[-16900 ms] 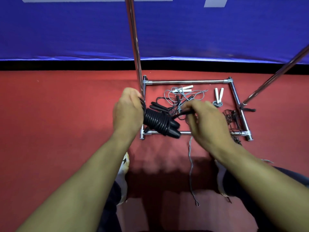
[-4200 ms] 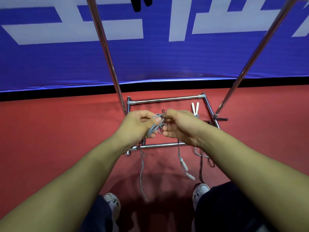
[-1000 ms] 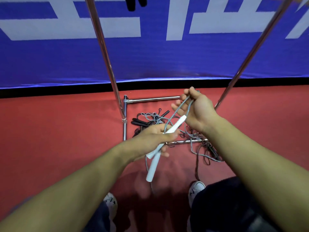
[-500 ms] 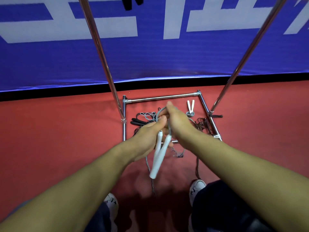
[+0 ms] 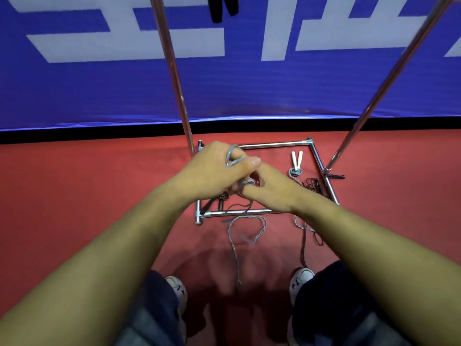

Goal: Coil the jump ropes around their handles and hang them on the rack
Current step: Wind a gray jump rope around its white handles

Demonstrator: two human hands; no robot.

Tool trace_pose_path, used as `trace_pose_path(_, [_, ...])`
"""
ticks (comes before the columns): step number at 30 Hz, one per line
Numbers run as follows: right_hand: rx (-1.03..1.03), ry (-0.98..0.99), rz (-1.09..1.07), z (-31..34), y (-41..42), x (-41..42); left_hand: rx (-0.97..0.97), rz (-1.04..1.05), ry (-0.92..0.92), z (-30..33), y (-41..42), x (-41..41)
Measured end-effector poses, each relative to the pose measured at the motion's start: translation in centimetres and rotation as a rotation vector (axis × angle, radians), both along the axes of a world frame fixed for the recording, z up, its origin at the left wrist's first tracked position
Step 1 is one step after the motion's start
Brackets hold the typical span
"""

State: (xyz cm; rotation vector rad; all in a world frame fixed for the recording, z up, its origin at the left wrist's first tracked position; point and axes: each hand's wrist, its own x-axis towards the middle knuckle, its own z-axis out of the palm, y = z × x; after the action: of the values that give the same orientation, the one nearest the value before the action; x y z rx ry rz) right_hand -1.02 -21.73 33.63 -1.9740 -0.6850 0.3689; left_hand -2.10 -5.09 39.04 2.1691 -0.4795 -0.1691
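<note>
Both hands meet above the rack's floor frame (image 5: 274, 145), a chrome rectangle lying on the red floor (image 5: 87, 196) against the blue banner wall (image 5: 99, 96). The left hand (image 5: 214, 171) has its fingers curled with a loop of the grey jump rope (image 5: 245, 228) passing over its knuckles and under its thumb, so its grip is closed on that rope. The right hand (image 5: 269, 191) lies just beneath and touching it, fingers curled toward the same bundle of grey cord; its grip looks closed on the rope too, though the fingertips are hidden behind the left hand. The rope's slack drops from the hands, crosses the near bar of the frame and loops on the floor toward the person's shoes. Inside the frame near its far right corner lies 1 white-handled rope (image 5: 296, 163), already coiled, its 2 handles spread in a V. A dark tangled rope (image 5: 313, 183) lies against the right bar, with cord trailing over the near right corner. 2 chrome uprights (image 5: 174, 71) rise from the frame's sides, and something black (image 5: 222, 7) hangs at the top edge of view.
</note>
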Motion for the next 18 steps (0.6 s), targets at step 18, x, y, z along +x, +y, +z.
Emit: trace_pose_path(18, [-0.016, -0.422, -0.784, 17.4, -3.3, 6.8, 0.098, 0.526, -0.238, 17.1, 13.8, -2.0])
